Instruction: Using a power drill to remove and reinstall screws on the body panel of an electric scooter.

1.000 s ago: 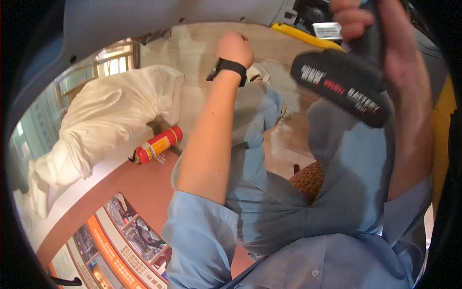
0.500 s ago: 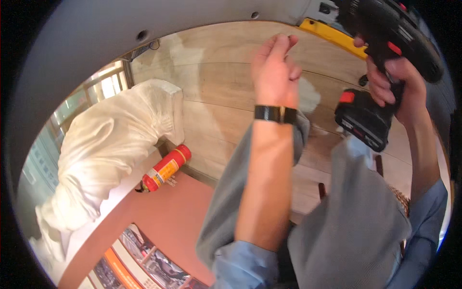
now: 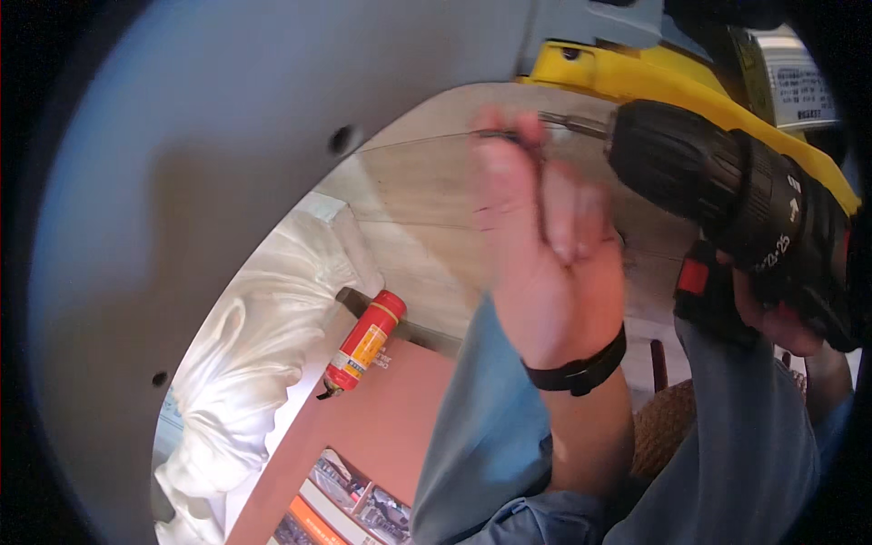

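My right hand (image 3: 786,322) is wrapped round the grip of a black cordless drill (image 3: 718,177) with red accents, and much of that hand is hidden behind the drill body. A metal bit (image 3: 577,124) sticks out of the chuck to the left. Its end reaches the fingertips of my left hand (image 3: 549,218), which are pinched and blurred. Something small and dark shows at those fingers, too smeared to name. Just above the bit runs a yellow bar (image 3: 627,77) along the underside of a grey panel (image 3: 236,154).
The grey panel, with round holes, curves over the left and top. A red fire extinguisher (image 3: 367,341) lies at the lower left beside a white cloth-covered object (image 3: 250,354). A white labelled box (image 3: 797,82) is at the upper right. My knees are below my hands.
The view has shifted toward the panel, which fills more of the left side. The drill has swung so its bit points left, close to my left fingertips.
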Tool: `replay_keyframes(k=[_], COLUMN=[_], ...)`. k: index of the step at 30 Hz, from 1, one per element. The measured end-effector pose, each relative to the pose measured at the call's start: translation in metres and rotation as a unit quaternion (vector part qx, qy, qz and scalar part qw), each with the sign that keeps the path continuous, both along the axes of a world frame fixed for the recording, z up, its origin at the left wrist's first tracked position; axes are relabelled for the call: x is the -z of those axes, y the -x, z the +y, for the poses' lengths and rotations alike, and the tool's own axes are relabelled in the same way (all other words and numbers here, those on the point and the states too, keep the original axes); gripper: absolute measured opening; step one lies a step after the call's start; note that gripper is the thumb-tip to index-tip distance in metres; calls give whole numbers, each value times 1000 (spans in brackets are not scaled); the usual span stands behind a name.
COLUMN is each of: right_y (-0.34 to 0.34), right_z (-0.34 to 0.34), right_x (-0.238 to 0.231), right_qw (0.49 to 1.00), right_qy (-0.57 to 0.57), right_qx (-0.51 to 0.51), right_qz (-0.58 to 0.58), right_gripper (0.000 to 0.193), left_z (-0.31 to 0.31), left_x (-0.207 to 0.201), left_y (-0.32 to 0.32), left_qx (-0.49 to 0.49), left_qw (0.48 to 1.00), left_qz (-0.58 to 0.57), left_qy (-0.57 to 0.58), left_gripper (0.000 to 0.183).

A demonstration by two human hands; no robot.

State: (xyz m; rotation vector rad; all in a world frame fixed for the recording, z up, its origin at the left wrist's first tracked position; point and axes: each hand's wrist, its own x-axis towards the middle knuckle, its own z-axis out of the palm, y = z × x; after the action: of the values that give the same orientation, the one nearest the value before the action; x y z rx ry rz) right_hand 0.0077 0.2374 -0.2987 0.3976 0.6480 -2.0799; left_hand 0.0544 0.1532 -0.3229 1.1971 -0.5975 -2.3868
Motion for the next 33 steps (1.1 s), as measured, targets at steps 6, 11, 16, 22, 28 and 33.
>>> replay_keyframes(k=[6,11,16,22,28,33], right_y=[-36,-49,-52,-54,-44,-36], right_z=[-92,-108,-118,-115,-105,-100], right_x=[-11,-6,-15,-14,-21,-29], right_qw=[906,827,775,763,835,851], right_qy=[233,332,394,383,311,226], right_qx=[275,370,412,407,363,319], right_qz=[-221,-261,-272,-325,-274,-350], right_gripper=[25,29,23,32,25,36], left_z=[-2,0,-1,-14,-17,-27], left_x=[0,-7,-20,-37,-54,-58], left_y=[-4,0,1,17,13,27], left_qx=[-9,-25,-53,-87,-124,-154], left_qw=[999,997,993,988,981,971], left_qz=[-21,-11,7,36,84,103], left_qy=[-46,-77,-103,-121,-125,-152], left_gripper=[22,22,23,24,25,26])
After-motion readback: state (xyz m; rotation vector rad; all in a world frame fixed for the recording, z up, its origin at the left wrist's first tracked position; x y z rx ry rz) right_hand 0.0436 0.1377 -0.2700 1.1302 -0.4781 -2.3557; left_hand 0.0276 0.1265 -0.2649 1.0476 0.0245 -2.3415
